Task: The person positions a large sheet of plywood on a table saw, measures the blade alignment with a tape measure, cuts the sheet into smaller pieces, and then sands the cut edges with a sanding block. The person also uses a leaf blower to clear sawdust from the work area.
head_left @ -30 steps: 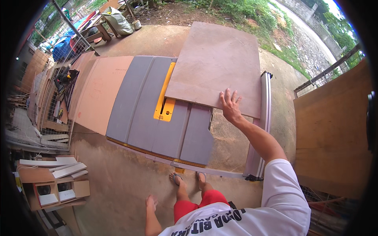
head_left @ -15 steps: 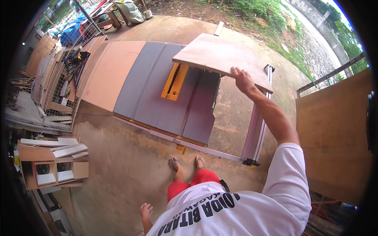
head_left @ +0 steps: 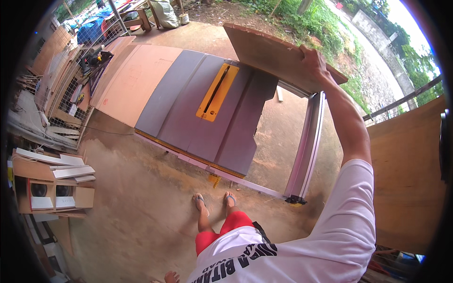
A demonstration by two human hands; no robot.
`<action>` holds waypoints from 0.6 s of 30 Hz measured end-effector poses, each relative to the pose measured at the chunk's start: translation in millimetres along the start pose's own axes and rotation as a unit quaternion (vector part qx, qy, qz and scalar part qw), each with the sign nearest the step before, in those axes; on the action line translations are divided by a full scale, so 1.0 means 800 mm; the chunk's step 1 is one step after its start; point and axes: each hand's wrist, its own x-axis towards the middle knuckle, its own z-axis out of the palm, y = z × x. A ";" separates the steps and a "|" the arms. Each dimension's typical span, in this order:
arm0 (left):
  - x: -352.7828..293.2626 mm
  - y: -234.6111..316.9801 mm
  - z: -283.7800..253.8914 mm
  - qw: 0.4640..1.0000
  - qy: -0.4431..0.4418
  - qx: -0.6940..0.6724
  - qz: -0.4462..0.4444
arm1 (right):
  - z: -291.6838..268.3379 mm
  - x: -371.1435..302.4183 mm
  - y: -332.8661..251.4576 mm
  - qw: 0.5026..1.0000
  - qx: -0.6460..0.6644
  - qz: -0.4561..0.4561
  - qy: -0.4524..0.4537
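Observation:
My right hand (head_left: 313, 62) is closed over the upper edge of a flat wooden board (head_left: 278, 54), which is tilted up on its long edge at the far side of the table saw (head_left: 188, 127). The saw has a grey top, and a yellow insert plate (head_left: 218, 92) with a dark slot lies in it. To its right, a metal fence (head_left: 306, 146) runs across the rails. My left hand (head_left: 171, 277) hangs low at the bottom edge, partly cut off, with its fingers apart and nothing in them.
An orange-brown wooden sheet (head_left: 137, 85) extends the saw's left side. Offcuts lie on a wire mesh rack (head_left: 66, 104) at left, above a stack of boxes (head_left: 52, 188) topped with white strips. A large plywood sheet (head_left: 406, 174) stands at right. My sandalled feet (head_left: 214, 203) are before the saw.
My right hand has lifted and moved away with the board, tipping it from nearly flat to steeply upright. The saw's insert plate is now fully uncovered. My left hand has dropped lower.

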 end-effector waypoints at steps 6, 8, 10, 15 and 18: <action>0.028 -0.048 -0.010 0.836 0.078 0.463 0.284 | -0.130 0.045 -0.021 0.998 -0.008 0.027 0.054; 0.037 -0.062 -0.001 0.838 0.111 0.464 0.266 | -0.198 0.048 -0.032 0.998 0.008 0.006 0.066; 0.053 -0.063 0.039 0.970 0.218 0.083 0.076 | -0.276 0.035 -0.070 0.994 -0.030 -0.034 0.104; 0.156 0.089 0.074 0.854 0.380 -0.340 0.109 | -0.463 -0.032 -0.147 0.984 -0.039 -0.092 0.146; 0.200 0.295 0.037 0.864 0.265 -0.350 0.246 | -0.618 -0.101 -0.220 0.978 -0.027 -0.124 0.163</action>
